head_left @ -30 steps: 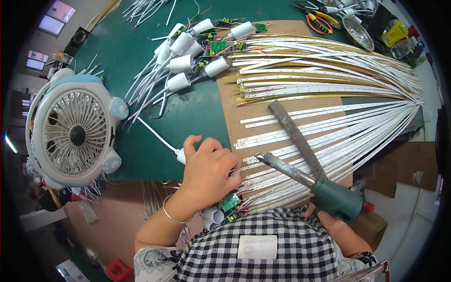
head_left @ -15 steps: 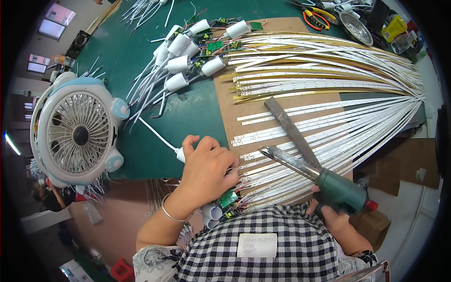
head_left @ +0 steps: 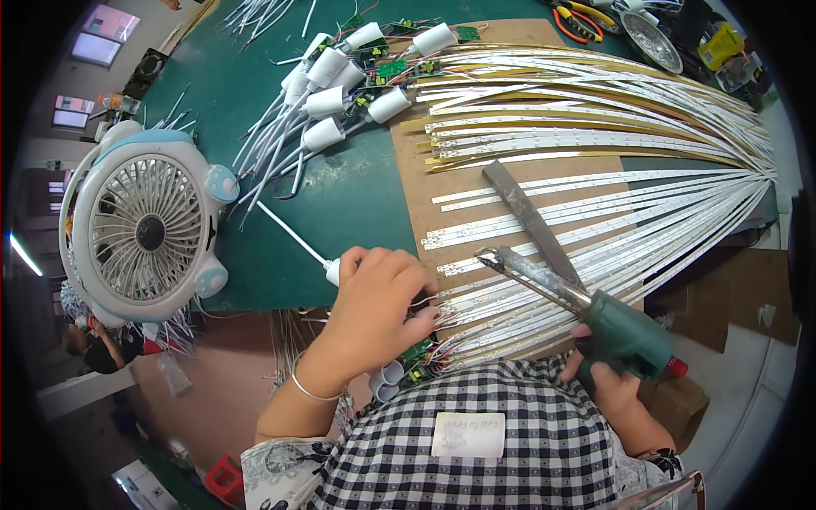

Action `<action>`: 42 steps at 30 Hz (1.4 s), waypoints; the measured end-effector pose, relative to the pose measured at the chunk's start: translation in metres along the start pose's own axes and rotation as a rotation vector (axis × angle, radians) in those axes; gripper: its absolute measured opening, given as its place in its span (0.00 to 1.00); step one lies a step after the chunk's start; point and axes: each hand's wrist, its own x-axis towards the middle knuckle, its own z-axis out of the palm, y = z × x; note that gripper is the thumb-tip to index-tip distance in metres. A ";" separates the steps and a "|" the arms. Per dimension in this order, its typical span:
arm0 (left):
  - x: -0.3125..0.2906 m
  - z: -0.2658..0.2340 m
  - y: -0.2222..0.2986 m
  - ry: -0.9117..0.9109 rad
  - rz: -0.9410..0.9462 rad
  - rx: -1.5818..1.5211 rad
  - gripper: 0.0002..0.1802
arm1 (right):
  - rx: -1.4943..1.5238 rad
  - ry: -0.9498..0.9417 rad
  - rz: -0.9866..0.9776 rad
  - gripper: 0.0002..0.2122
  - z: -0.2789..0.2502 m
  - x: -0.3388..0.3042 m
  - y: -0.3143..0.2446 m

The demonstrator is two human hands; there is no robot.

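Note:
My left hand (head_left: 381,293) is closed, its fingers curled over a white cylindrical plastic cap (head_left: 332,270) with a white cable (head_left: 291,229) running off to the left. Thin wires (head_left: 425,299) show by the thumb and index finger, beside the left ends of the white LED strips (head_left: 527,223). What lies under the palm is hidden. In my right hand (head_left: 608,378) is a green soldering gun (head_left: 633,334), its metal barrel pointing up and left above the strips. A green circuit board (head_left: 416,350) with wires sits just below my left hand.
A dark flat bar (head_left: 534,223) lies across the strips, on brown board (head_left: 408,183). White caps with cables and circuit boards (head_left: 327,102) are heaped farther back. A fan (head_left: 149,234) stands at the left. Pliers (head_left: 578,21) and a metal bowl (head_left: 653,42) are at the back right.
The whole view has shifted slightly. My left hand sits a little nearer to me along the row of strip ends, still closed. The soldering gun stays almost in place over the strips.

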 end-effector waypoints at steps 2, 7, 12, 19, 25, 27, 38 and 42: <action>-0.004 -0.007 -0.005 0.043 -0.021 -0.064 0.14 | 0.021 -0.055 -0.049 0.26 -0.005 0.001 0.001; -0.032 -0.014 -0.040 0.205 -0.067 0.003 0.17 | 0.039 0.075 -0.027 0.33 -0.001 0.001 0.004; -0.061 -0.019 -0.034 0.022 -0.063 -0.014 0.14 | 0.057 0.091 -0.030 0.32 -0.002 0.003 0.005; -0.020 -0.067 -0.021 -0.077 -0.002 0.318 0.15 | 0.111 0.163 -0.047 0.29 -0.003 0.004 -0.002; 0.111 -0.072 -0.060 0.453 0.125 0.177 0.10 | 0.146 0.235 -0.129 0.29 0.007 0.005 -0.013; 0.150 -0.062 -0.083 0.473 0.144 0.289 0.11 | 0.129 0.258 -0.148 0.29 0.007 0.003 -0.012; 0.141 -0.067 -0.099 0.268 -0.159 -0.549 0.11 | 0.135 0.259 -0.101 0.29 0.009 0.005 -0.009; 0.085 -0.069 -0.064 -0.035 -0.138 -0.628 0.11 | 0.121 0.233 -0.104 0.29 0.011 0.007 -0.006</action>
